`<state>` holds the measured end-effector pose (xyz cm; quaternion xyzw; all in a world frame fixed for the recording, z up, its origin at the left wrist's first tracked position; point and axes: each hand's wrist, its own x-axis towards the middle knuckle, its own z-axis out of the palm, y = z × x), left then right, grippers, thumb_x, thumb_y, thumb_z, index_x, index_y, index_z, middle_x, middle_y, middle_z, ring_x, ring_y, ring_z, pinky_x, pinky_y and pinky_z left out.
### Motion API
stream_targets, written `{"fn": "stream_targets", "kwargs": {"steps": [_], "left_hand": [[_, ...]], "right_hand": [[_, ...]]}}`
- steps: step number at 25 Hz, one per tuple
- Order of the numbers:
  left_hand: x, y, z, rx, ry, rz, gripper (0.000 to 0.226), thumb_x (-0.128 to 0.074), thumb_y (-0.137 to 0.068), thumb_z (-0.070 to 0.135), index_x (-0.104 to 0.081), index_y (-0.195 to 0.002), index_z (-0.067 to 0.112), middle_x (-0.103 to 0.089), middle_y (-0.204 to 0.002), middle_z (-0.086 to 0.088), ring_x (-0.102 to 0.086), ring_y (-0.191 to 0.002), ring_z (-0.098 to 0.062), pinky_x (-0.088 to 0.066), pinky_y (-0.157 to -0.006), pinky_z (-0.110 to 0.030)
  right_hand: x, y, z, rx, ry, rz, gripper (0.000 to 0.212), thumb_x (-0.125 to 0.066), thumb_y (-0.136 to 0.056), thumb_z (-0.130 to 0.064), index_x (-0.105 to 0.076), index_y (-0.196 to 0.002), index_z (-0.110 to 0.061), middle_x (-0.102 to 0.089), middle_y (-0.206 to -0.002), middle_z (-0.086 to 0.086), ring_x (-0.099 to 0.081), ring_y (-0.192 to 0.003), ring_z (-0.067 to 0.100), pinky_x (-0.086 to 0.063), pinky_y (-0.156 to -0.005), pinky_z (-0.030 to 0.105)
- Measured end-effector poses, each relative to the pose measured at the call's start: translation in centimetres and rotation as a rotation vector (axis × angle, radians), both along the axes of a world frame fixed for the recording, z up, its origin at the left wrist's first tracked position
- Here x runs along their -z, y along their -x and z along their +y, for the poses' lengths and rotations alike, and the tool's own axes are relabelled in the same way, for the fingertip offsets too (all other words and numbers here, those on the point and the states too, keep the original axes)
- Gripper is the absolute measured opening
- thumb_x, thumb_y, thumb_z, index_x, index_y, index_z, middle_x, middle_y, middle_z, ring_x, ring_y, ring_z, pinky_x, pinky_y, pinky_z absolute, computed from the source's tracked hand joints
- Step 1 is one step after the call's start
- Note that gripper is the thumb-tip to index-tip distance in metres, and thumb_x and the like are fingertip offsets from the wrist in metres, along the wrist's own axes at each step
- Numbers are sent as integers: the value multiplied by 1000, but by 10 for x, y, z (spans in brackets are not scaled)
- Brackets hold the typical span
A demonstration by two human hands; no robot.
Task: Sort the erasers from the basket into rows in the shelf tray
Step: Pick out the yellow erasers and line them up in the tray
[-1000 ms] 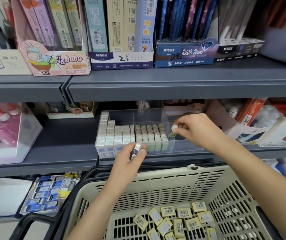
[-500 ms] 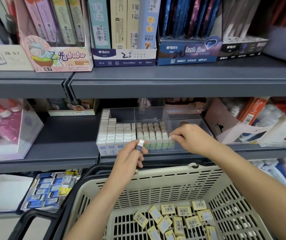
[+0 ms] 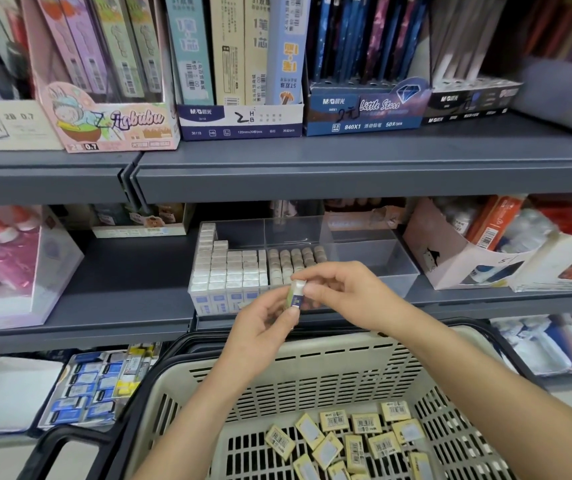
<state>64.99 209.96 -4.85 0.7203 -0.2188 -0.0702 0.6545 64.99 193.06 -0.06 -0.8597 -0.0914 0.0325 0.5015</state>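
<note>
A clear shelf tray (image 3: 395,261) stands on the middle shelf, with rows of white erasers (image 3: 229,268) on its left and beige-topped erasers (image 3: 295,258) beside them; its right part holds nothing. In front of the tray, my left hand (image 3: 263,327) and my right hand (image 3: 343,292) meet on one small eraser (image 3: 296,294) with a green and blue sleeve, held upright between their fingertips. Below, the beige basket (image 3: 312,372) holds several yellow-wrapped erasers (image 3: 364,434).
Boxes of pencil leads and pens (image 3: 239,119) line the upper shelf. Glue bottles in a clear box (image 3: 7,258) stand at left, a white carton of stationery (image 3: 450,258) at right. A tray of blue erasers (image 3: 94,386) lies on the lower shelf at left.
My right hand has left the tray and come back to the left hand. Both hands now pinch the eraser that the left hand alone was holding.
</note>
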Motion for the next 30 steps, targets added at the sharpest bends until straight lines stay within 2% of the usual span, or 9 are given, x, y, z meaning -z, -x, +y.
{"fn": "stream_targets", "kwargs": {"steps": [2, 5, 8, 11, 13, 15, 19, 24, 30], "left_hand": [[1, 0, -2, -30, -5, -4, 39, -61, -85, 0, -60, -106, 33, -70, -98, 15, -64, -95, -2, -49, -81, -15], [4, 1, -3, -66, -36, 7, 43, -68, -80, 2, -61, -102, 39, -69, -95, 19, -63, -92, 0, -50, -81, -18], [5, 2, -2, -112, -35, 12, 38, -66, -83, 8, -60, -103, 40, -68, -99, 21, -61, -89, 0, -50, -80, -16], [6, 2, -1, -169, -41, 29, 32, -62, -86, 8, -60, -102, 35, -66, -101, 11, -60, -91, 1, -49, -81, -15], [6, 2, -1, -175, -57, 35, 30, -61, -87, 6, -60, -100, 33, -66, -101, 8, -60, -91, 1, -49, -80, -14], [5, 1, -1, -180, -65, 49, 28, -60, -87, 6, -61, -99, 32, -67, -100, 7, -61, -90, 1, -48, -79, -12], [5, 0, 0, -196, -55, 70, 24, -59, -88, 7, -62, -98, 29, -67, -99, 6, -61, -89, 1, -47, -77, -10], [5, 0, -1, -196, -58, 69, 22, -58, -89, 7, -62, -98, 27, -67, -99, 5, -61, -88, 2, -47, -77, -9], [5, 2, -1, -213, -63, 48, 20, -59, -89, 10, -62, -96, 28, -67, -99, 3, -61, -88, 0, -47, -76, -10]], "right_hand": [[0, 3, -2, 47, -29, 40, 10, -68, -82, -22, -68, -90, -27, -70, -74, -6, -65, -66, 5, -55, -73, 24], [-3, 5, -8, 114, 45, 134, 5, -74, -76, -26, -71, -76, -21, -71, -65, -4, -66, -58, 6, -52, -62, 20], [-18, -6, -27, 244, 113, 17, 5, -75, -75, -27, -72, -75, -24, -72, -69, -3, -65, -63, 5, -51, -70, 23], [-32, -20, -45, 388, 371, -136, 6, -69, -81, -29, -71, -83, -24, -70, -82, -6, -63, -78, 7, -49, -76, 22], [-30, -25, -48, 368, 477, -155, 3, -66, -83, -28, -69, -82, -26, -71, -86, -5, -64, -84, 12, -50, -81, 27], [-27, -24, -46, 325, 541, -153, 5, -66, -83, -30, -67, -78, -27, -70, -83, -5, -64, -81, 13, -50, -79, 27], [-29, -26, -45, 236, 687, -211, 13, -64, -84, -32, -71, -86, -21, -65, -75, -5, -63, -79, 16, -50, -74, 29], [-25, -36, -40, 138, 890, -142, 22, -56, -89, -36, -69, -97, -22, -67, -99, 0, -60, -92, 22, -49, -76, 33], [-3, -35, -39, 97, 937, -45, 26, -48, -94, -29, -68, -99, -14, -68, -103, 4, -61, -96, 26, -52, -80, 41]]}}
